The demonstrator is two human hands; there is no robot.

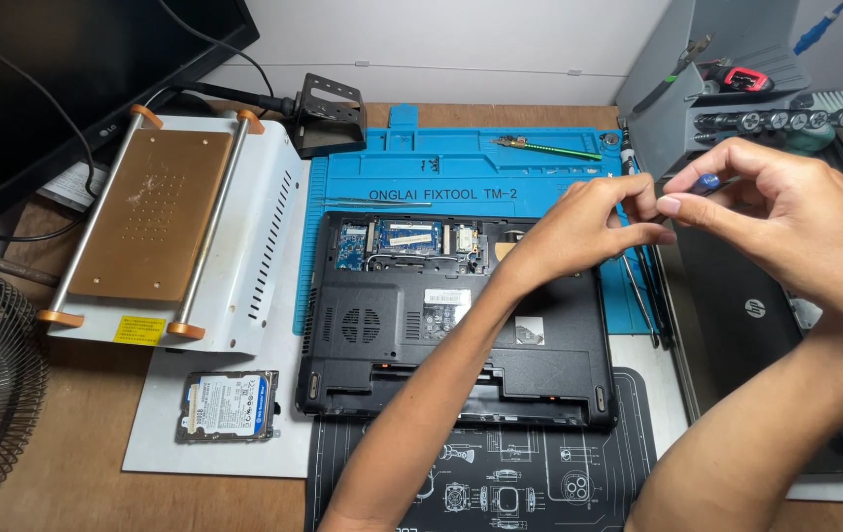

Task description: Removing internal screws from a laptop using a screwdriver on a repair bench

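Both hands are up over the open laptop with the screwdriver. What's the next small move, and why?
Probably lower the blue-capped screwdriver to the laptop: the right hand pinches it, the left hand fingers its tip, both above the opened underside.

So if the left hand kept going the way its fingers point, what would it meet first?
The left hand points right, fingertips toward the right hand, which pinches a blue-handled screwdriver. It would likely meet that hand's fingertips first; they look almost touching, though depth is unclear from this view.
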